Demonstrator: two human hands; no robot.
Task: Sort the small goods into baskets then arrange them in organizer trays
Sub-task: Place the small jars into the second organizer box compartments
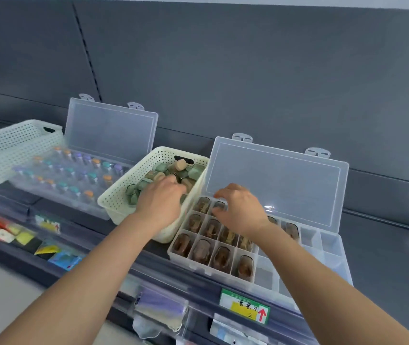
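With the left hand (160, 197) down inside a cream perforated plastic basket (116, 207), fingers curled among small green and tan wrapped goods (173, 170) under and just beyond it; cannot tell whether any is gripped. With the right hand (239, 209) over the back row of a clear plastic compartmented organizer tray (264, 270), fingers bent, grasp likewise unclear. Nearer than that hand, brown goods (202, 250) filling compartments; behind it, the raised clear lid (273, 185).
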